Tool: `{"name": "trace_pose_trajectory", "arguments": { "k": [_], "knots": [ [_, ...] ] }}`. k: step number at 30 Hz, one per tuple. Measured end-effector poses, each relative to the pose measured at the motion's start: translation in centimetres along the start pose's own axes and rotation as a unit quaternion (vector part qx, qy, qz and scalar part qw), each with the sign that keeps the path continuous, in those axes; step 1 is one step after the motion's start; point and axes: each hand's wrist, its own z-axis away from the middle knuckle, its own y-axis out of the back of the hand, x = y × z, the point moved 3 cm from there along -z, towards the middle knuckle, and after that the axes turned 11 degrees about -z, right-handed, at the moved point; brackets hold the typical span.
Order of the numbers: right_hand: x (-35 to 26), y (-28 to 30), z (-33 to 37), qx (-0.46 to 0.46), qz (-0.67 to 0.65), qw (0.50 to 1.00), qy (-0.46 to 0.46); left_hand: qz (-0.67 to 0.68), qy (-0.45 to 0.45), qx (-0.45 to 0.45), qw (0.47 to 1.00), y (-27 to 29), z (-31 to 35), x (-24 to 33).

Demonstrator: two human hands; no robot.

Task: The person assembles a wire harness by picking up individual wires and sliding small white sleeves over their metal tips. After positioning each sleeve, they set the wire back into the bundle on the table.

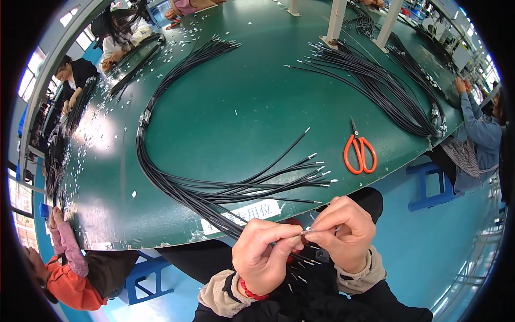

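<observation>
My left hand (261,253) and my right hand (347,232) meet in front of the table edge, both with thumb and forefinger pinched. Between the fingertips is the small pale stripped end of a cable (307,232); its finer detail is too small to make out. Beyond my hands, a long bundle of black cables (161,181) curves over the green table, its loose ends fanned out with whitish tips. Part of this bundle runs over the edge behind my left hand, and several cable ends (307,260) show below my hands. Orange-handled scissors (360,153) lie on the table, closed.
More black cable bundles (394,99) lie at the right, near white posts (335,24) on the green table (230,129). White scraps litter its left side. A white label (257,210) sticks near the front edge. Co-workers sit left and right, near blue stools (429,185).
</observation>
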Motion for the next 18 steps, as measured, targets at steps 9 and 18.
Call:
{"name": "trace_pose_trajectory", "arguments": {
  "k": [9, 18],
  "knots": [
    [0.82, 0.09, -0.3, -0.004, -0.072, 0.997, -0.021, 0.049, 0.015, -0.041, 0.998, -0.12, -0.36, 0.12],
    [0.27, 0.09, -0.41, -0.014, -0.096, 0.993, -0.061, 0.112, 0.074, -0.08, 0.988, -0.01, -0.67, 0.23]
  ]
}}
